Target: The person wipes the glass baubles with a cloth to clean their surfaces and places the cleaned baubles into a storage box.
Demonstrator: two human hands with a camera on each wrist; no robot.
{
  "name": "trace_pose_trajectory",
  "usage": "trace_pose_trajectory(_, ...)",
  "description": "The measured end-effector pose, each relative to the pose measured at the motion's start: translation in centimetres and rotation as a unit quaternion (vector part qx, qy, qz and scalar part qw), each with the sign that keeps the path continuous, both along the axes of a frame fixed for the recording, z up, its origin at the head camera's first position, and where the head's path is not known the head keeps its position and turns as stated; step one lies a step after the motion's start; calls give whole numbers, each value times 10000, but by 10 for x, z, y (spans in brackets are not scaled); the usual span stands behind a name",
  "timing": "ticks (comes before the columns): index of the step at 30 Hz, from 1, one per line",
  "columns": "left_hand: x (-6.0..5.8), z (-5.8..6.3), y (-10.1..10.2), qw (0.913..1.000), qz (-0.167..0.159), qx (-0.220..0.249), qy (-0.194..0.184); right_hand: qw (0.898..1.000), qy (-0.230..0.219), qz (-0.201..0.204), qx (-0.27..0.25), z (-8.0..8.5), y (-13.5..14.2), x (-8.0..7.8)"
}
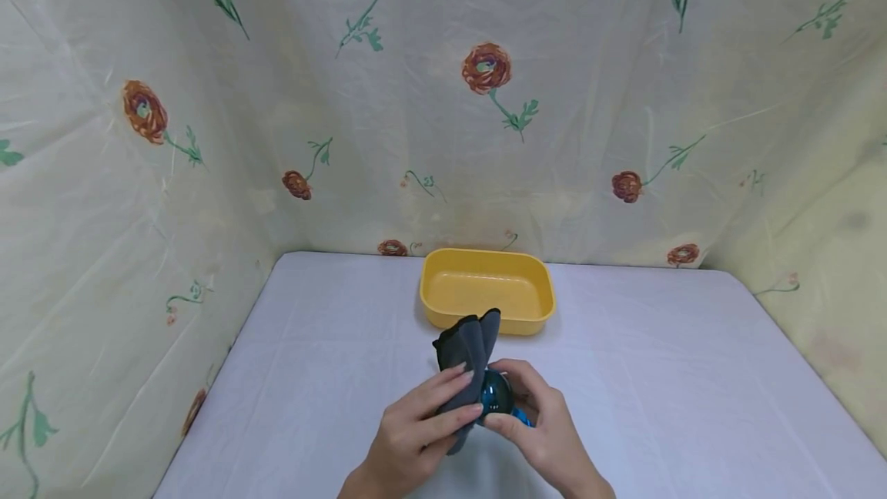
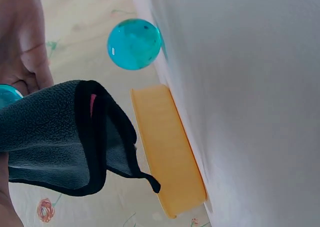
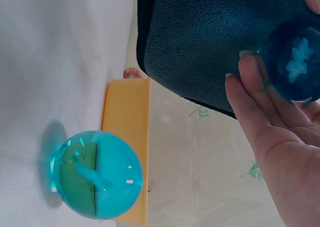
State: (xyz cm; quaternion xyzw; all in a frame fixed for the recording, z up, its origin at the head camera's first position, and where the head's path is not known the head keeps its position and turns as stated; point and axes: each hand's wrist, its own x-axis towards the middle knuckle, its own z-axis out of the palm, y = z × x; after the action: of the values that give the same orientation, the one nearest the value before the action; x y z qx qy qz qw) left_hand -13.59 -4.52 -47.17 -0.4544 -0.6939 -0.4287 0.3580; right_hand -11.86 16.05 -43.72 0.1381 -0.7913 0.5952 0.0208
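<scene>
My left hand [image 1: 412, 430] holds a folded dark grey cloth [image 1: 459, 346] with black edging, and presses it against a clear blue ball [image 1: 495, 393]. From the other side my right hand [image 1: 543, 423] grips that ball between thumb and fingers. A pale flower-like shape shows inside the held ball [image 3: 298, 62] in the right wrist view. A second clear blue ball [image 3: 97, 174] rests on the table below the hands. The head view shows only a sliver of this second ball [image 1: 522, 416], mostly hidden by the right hand.
A yellow rectangular tub [image 1: 485, 320] stands at the back of the table, just beyond the cloth. The table [image 1: 312, 376] has a white cover. Flower-printed curtains [image 1: 568, 98] enclose it at the back and both sides.
</scene>
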Motion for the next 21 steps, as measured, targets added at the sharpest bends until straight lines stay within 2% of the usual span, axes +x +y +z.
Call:
trace_pose_trajectory(7,0,1,0,9993,119,-124,322,9997,-162,158,-71,-1,2,-2)
trace_pose_trajectory(12,1,1,0,9987,207,-227,408,9993,-325,163,-45,-2,3,-3)
trace_pose_trajectory(21,2,-1,1,9995,250,-183,-82,9997,-223,-44,11,0,-1,-2)
